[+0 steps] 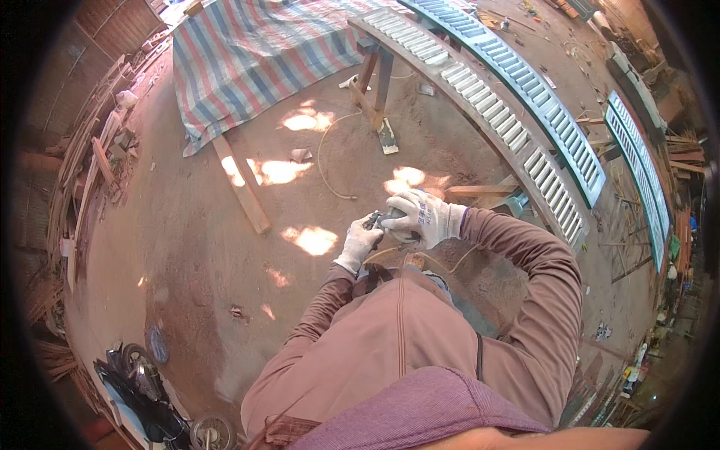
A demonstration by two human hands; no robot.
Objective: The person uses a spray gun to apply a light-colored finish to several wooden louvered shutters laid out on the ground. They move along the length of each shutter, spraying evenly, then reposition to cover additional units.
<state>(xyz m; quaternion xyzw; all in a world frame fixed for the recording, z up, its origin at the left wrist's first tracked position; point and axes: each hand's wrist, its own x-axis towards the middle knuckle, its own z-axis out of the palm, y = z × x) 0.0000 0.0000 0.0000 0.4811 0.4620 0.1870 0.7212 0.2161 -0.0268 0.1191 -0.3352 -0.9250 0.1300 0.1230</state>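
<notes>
In front of my body, both white-gloved hands meet around a small grey-and-dark metal tool (390, 216). It has a rounded part, but its exact kind is hard to make out. My left hand (361, 244) is closed on its dark end. My right hand (418, 218) curls over the rounded part from above and covers much of it. Below the hands a thin pale hose (463, 260) loops close to my waist; where it joins, if anywhere, is hidden.
A brown louvred panel (480, 101) with white slats rests on wooden trestles ahead right. Behind it stand a blue louvred panel (517, 67) and another one (643, 176). A striped tarp (255, 64), a wooden plank (241, 184) and a motorbike (146, 382) are to the left.
</notes>
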